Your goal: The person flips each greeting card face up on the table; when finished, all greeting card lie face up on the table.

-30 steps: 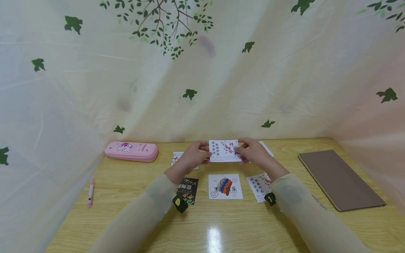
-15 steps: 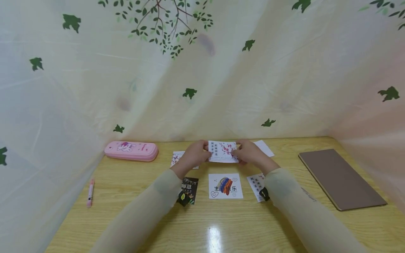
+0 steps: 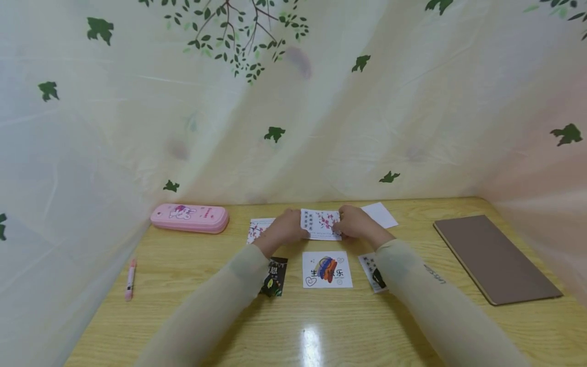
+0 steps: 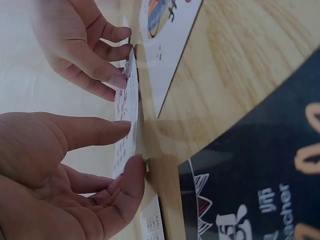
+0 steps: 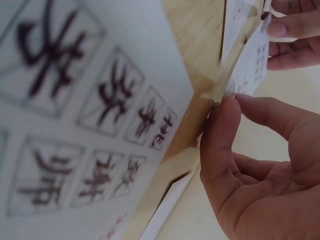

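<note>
Both hands hold a white card [image 3: 316,224] printed with dark characters and pink blossoms, in the back row of cards. The left hand [image 3: 288,228] pinches its left end between thumb and fingers; the right hand [image 3: 357,223] pinches the other end. In the left wrist view the card [image 4: 127,105] is seen nearly edge-on, low over the wood. A birthday card [image 3: 341,280] with a colourful painted motif lies just in front. Partly under the left forearm is a black card [image 3: 278,275], and the right sleeve partly covers another character card [image 3: 368,267].
Behind the left hand lies a blossom card [image 3: 258,228]; a plain white card [image 3: 381,215] lies beyond the right hand. A pink pencil case [image 3: 190,219] and a pink pen [image 3: 131,280] are at left. A brown notebook [image 3: 497,262] occupies the right side.
Both hands have lowered the blossom card toward the table and shifted it slightly left. The plain white card behind the right hand shows more now.
</note>
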The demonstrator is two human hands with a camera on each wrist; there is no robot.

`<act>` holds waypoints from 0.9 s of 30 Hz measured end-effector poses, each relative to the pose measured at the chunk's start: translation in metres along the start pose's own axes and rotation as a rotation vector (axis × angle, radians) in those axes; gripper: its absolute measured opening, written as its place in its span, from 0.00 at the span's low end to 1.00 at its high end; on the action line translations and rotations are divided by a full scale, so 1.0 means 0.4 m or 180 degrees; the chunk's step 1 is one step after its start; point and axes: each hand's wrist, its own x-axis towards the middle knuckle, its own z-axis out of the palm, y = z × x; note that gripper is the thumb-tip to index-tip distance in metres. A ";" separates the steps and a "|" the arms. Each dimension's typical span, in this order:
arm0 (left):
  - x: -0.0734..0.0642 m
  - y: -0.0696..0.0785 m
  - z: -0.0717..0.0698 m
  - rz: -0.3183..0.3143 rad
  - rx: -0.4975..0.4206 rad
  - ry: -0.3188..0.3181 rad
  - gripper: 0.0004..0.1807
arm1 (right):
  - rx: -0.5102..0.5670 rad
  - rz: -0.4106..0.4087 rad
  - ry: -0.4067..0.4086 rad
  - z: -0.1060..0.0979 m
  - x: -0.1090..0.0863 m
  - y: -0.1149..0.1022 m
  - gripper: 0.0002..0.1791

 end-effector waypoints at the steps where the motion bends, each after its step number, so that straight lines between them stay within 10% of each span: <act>1: 0.000 0.000 0.001 0.0006 0.0046 -0.0007 0.20 | 0.0006 0.0005 -0.0010 0.001 0.000 -0.001 0.10; 17: -0.020 0.012 0.010 -0.0168 0.0189 -0.0037 0.29 | -0.0052 0.0096 -0.0106 0.010 0.001 -0.007 0.17; 27: -0.036 0.045 0.002 -0.0113 0.0046 0.0012 0.40 | 0.0165 0.0092 -0.0118 -0.022 -0.030 -0.004 0.47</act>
